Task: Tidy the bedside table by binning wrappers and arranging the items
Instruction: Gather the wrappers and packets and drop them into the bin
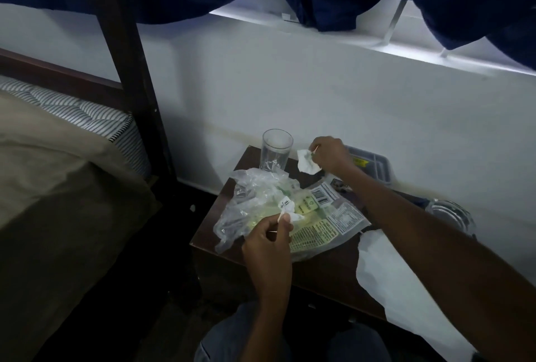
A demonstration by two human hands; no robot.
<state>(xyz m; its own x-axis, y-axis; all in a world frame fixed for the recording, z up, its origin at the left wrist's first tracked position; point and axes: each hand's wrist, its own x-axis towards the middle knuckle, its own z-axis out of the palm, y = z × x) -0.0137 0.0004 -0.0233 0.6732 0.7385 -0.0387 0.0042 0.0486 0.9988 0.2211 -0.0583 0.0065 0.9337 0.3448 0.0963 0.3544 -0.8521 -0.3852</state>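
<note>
Evidently the wrapper-gathering step is in hand. In the head view, the left hand [268,234] pinches the clear plastic wrapper [249,187] near the bedside table's [324,268] front edge, and the right hand [327,155] pinches a crumpled white scrap [307,163] just beside the glass [275,149]. Next, lift both away without knocking the glass. The nearer side looks freer, and no bin shows.

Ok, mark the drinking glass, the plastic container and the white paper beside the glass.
drinking glass [275,155]: head view, clear side wall.
plastic container [375,165]: head view, its lid.
white paper [307,165]: head view, its middle.
</note>
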